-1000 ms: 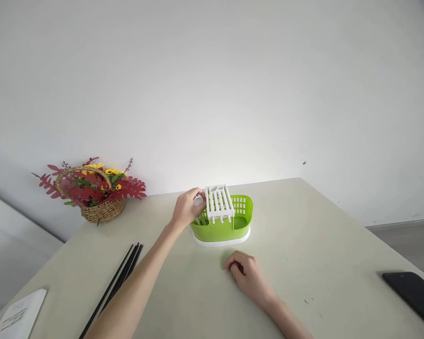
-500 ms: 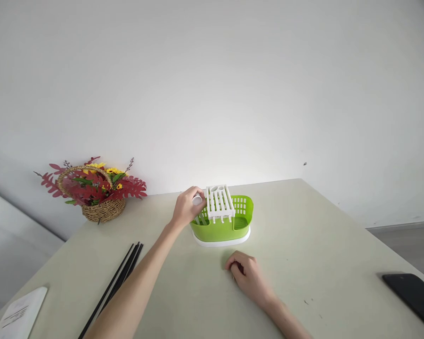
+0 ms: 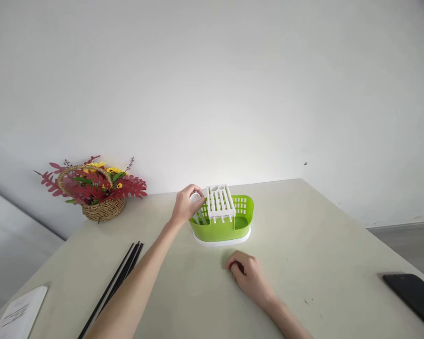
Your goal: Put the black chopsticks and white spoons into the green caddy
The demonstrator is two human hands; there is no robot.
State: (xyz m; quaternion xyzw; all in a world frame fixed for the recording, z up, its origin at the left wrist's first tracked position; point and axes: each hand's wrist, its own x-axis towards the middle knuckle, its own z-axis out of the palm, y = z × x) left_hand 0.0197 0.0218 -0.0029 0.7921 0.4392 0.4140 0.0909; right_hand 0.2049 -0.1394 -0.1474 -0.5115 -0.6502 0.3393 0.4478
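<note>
A green slotted basket [image 3: 217, 231] stands on a white base tray [image 3: 222, 243], with a white slotted rack [image 3: 219, 201] across its middle. At the basket's left end my left hand [image 3: 184, 203] is closed on a white spoon [image 3: 195, 197]. The spoon's round bowl points up by my fingers, and pale handles slant down inside the basket's left compartment; I cannot tell whether a second spoon is there. My right hand [image 3: 247, 278] rests on the table in front of the basket, fingers curled in, with nothing seen in them.
Several black chopsticks [image 3: 122, 273] lie beside my left forearm. A wicker basket of artificial flowers [image 3: 104, 209] stands at the back left by the wall. The front left holds a white printed packet [image 3: 21, 313]; a black phone [image 3: 411, 296] lies at the right edge.
My left hand has risen slightly and shifted a little left with the spoon, and more of the pale handles shows in the basket. My right hand stays in place.
</note>
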